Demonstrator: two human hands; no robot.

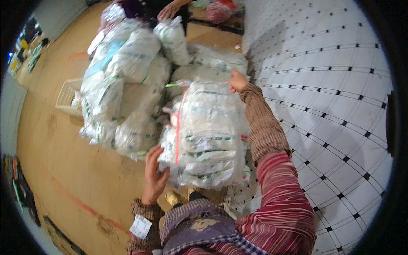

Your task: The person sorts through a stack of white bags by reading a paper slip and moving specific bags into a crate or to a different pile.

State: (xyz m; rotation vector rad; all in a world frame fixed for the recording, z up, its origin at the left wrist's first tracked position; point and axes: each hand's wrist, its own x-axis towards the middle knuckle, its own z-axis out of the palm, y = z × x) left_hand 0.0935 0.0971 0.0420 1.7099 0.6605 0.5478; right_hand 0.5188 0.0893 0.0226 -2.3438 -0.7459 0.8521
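In front of me lies a large clear plastic bag (208, 127) packed with rows of white wrapped packets with green print. A red strip (178, 127) runs along its left side. My right hand (239, 81) is at the bag's far right corner, fingers curled in on its edge. My left hand (155, 175) is beside the near left corner, its thumb and fingers apart, fingertips close to the plastic. Whether they touch it I cannot tell. A label (140, 227) hangs at my left cuff.
A heap of similar bags (127, 89) stands to the left, more bags (212, 59) behind. Another person's hand (169, 11) is above an upright bag (172, 40). A cream crate (68, 95) sits on the brown floor; white tiling (323, 127) with black diamonds is at right.
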